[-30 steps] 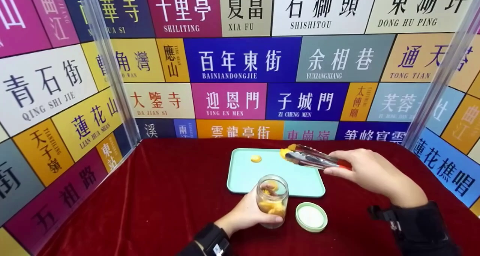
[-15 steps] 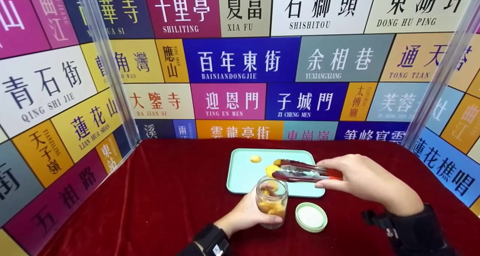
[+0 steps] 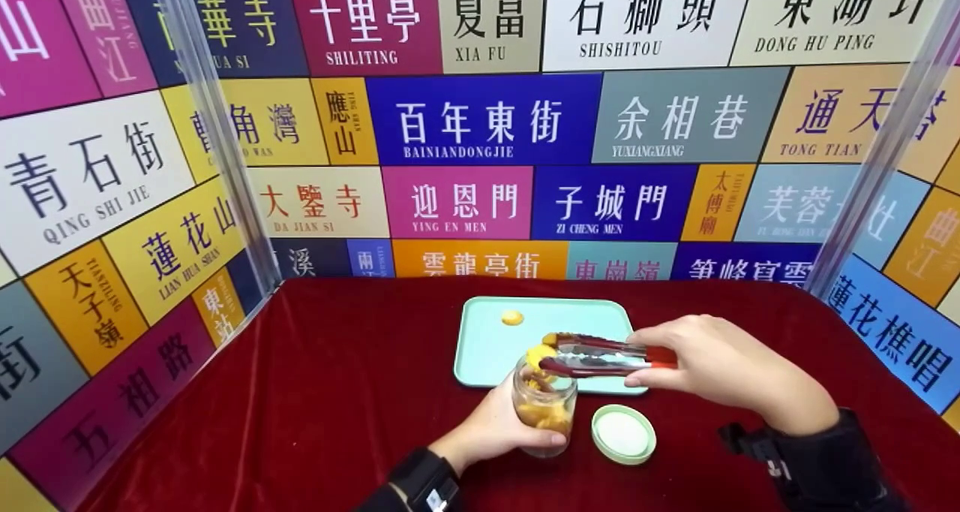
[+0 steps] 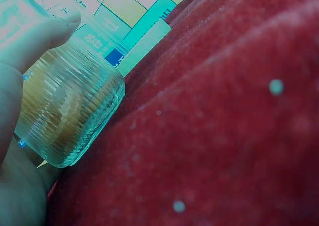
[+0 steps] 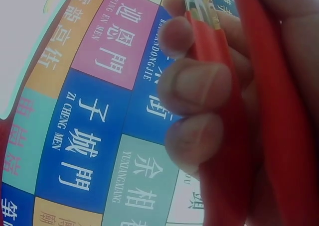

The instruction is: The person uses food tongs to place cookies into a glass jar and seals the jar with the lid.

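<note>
The left hand [image 3: 491, 426] curls its fingers and thumb round a clear glass jar [image 3: 544, 407] with yellow pieces [image 3: 553, 422] inside, a grip that probably steadies it and leaves its mouth uncovered. The right hand [image 3: 720, 358] grasps metal tongs with red handles [image 3: 592, 365], squeezing them so the tips pinch a round yellow slice [image 3: 538, 357]; the hold well back leaves the fingers apart from it. The slice is at the jar's mouth, though whether it touches the rim is hard to tell. A shallow mint-green rectangular tray [image 3: 484, 356] lies just beyond, within the tongs' reach, bearing one small round yellow disc [image 3: 512, 317]. A pale green round lid [image 3: 622, 432] lies beside the jar on dark red velvet cloth [image 3: 337, 392], apparently placed there for easy reach
</note>
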